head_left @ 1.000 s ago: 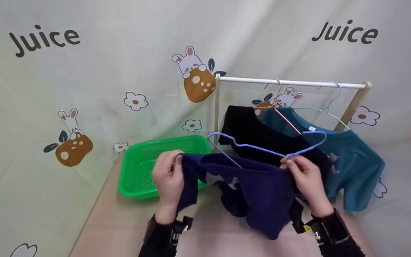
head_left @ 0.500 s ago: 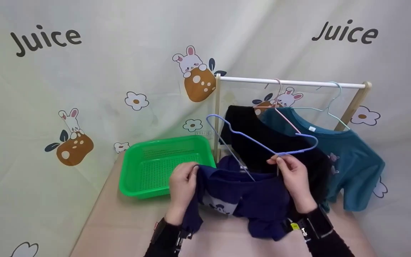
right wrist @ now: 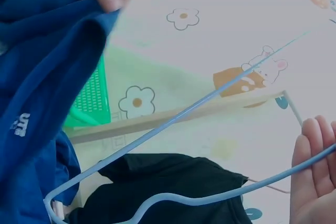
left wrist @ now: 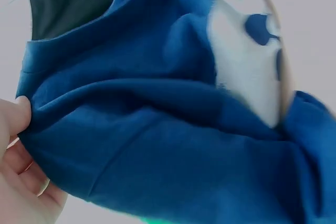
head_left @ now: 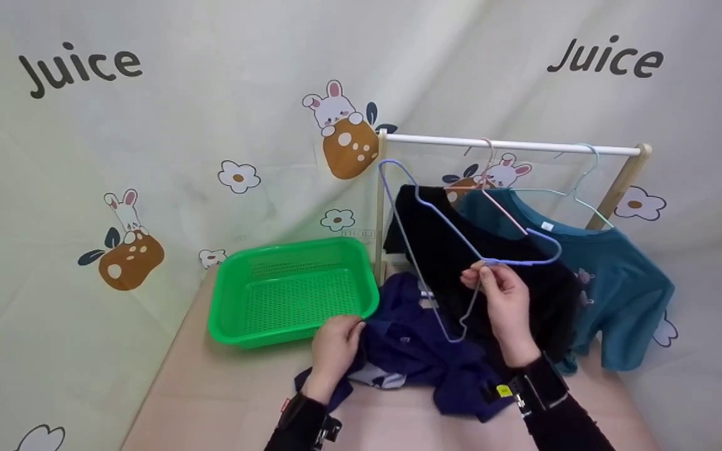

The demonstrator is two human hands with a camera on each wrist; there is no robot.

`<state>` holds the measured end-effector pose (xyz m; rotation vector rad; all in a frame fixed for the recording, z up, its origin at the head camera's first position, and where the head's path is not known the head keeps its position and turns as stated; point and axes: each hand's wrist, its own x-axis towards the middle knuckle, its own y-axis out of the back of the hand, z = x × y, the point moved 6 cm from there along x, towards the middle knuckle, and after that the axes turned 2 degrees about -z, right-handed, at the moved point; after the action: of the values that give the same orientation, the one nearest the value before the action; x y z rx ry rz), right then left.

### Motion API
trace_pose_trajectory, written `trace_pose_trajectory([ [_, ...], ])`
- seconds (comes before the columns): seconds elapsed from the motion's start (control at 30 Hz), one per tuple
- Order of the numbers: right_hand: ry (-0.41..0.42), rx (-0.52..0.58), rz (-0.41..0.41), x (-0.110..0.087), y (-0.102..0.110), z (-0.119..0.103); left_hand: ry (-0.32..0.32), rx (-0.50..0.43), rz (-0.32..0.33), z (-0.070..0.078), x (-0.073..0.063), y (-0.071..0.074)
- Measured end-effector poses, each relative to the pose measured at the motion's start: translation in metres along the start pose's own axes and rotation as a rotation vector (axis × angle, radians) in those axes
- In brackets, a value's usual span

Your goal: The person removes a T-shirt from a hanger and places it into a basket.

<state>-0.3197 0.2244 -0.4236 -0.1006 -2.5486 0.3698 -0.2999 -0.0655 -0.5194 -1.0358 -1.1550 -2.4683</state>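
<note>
My left hand [head_left: 336, 347] pinches the edge of a navy shirt [head_left: 402, 338], which sags in folds on the table with a white printed patch showing. In the left wrist view, thumb and fingers nip the cloth [left wrist: 131, 145] beside the neckline. My right hand [head_left: 504, 307] holds a blue wire hanger [head_left: 450, 228] by its neck, tilted, with the hook to the right. One shoulder end of the hanger points up and the other dips down over the shirt. In the right wrist view, that lower end of the hanger [right wrist: 173, 118] lies close to the shirt; whether it touches, I cannot tell.
A green plastic basket [head_left: 226, 335] stands to the left. Behind my hands is a rack with a white rail [head_left: 436, 141], bearing a black shirt [head_left: 423, 219] on a pink hanger and a teal shirt [head_left: 633, 282] on a light green hanger.
The hanger has come up out of the navy shirt's neck and tilted steeper. My left hand has lowered with the shirt and moved right, so the shirt slumps onto the table.
</note>
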Motion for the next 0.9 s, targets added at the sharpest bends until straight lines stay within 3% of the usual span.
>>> trace_pose_trajectory([
  [0.27,-0.035,-0.145,0.060,0.012,0.017,-0.001,0.097,0.052,-0.087,-0.017,-0.017,-0.011],
  [0.47,-0.065,-0.383,0.074,0.028,0.030,0.001,0.113,0.051,-0.150,-0.020,-0.024,-0.015],
  [0.7,-0.067,-0.656,0.002,0.064,0.018,-0.005,0.163,0.058,-0.211,-0.018,-0.031,-0.020],
  [0.9,-0.116,-0.802,-0.052,0.102,0.005,-0.012,0.207,0.049,-0.252,-0.018,-0.038,-0.023],
])
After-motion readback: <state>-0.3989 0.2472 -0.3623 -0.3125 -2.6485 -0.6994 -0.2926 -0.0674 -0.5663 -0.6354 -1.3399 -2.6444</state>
